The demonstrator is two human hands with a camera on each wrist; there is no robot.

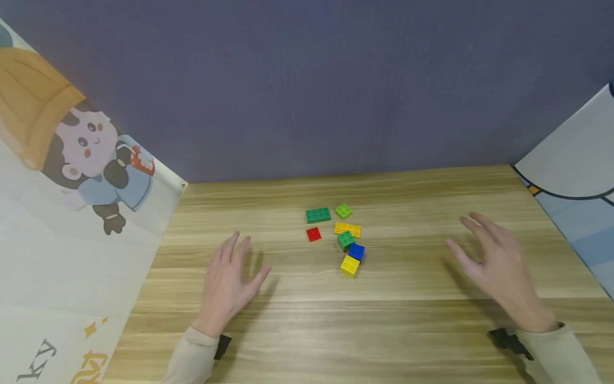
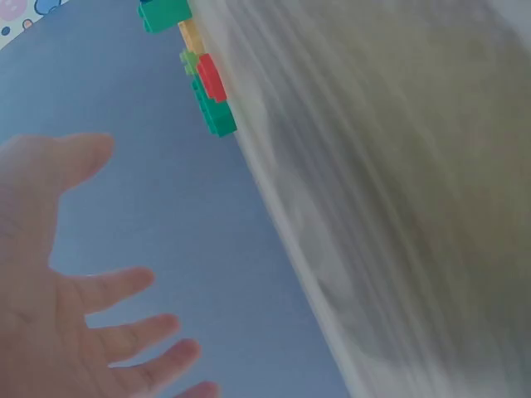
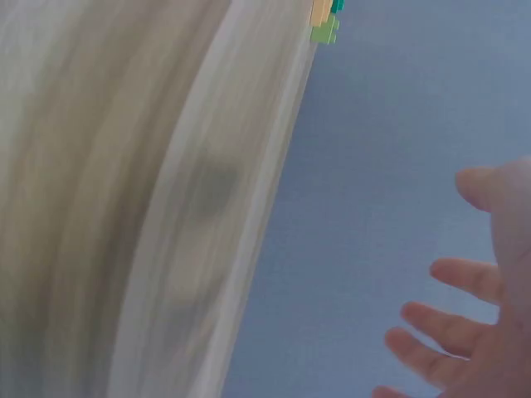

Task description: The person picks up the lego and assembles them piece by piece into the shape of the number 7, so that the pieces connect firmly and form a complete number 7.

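Observation:
My left hand (image 1: 229, 285) hovers over the table left of a group of toy bricks, fingers spread and holding nothing. On the far right, my right hand (image 1: 499, 269) is likewise spread and holds nothing. Between them lie a dark green brick (image 1: 318, 215), a lime brick (image 1: 343, 211), a flat red brick (image 1: 314, 234) and a long yellow brick (image 1: 352, 230). Nearer to me, a green brick (image 1: 346, 241), a blue brick (image 1: 356, 253) and a square yellow brick (image 1: 349, 266) sit close together in a slanting row. The left hand is nearest the red brick.
The bricks lie on a wood-grain table (image 1: 297, 330). Behind it rises a dark blue-grey wall (image 1: 336, 85). Panels with cartoon prints stand at both sides, the left panel (image 1: 57, 256) being white with a figure in an orange hat.

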